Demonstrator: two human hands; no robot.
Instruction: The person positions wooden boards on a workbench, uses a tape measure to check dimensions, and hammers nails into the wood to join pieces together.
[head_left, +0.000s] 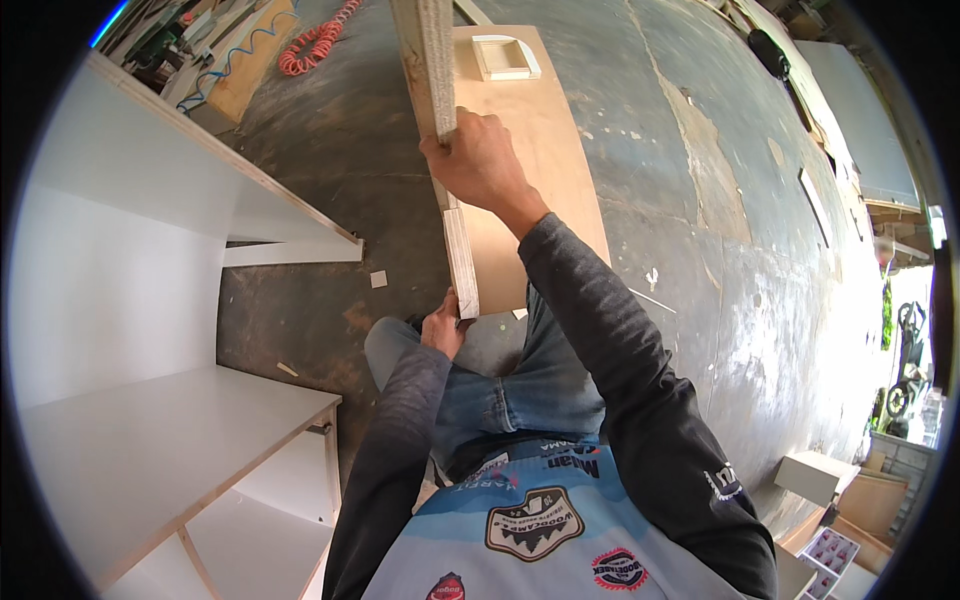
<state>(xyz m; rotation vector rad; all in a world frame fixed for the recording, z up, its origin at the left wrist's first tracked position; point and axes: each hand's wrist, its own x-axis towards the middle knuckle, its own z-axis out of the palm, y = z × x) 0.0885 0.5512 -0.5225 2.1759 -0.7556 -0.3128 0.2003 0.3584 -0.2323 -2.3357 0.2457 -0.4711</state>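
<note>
Right hand [483, 165] — fingers curled round long plywood strip [428, 70] at left edge of tan panel [547, 130]. Left hand [443, 325] at near end of shorter strip [460, 260] — fingers partly hidden, cannot tell if grasping. Small pale frame [527, 62] on panel's far end.

Frame [514, 75] on panel [548, 140], cabinet [115, 280] to their left
</note>
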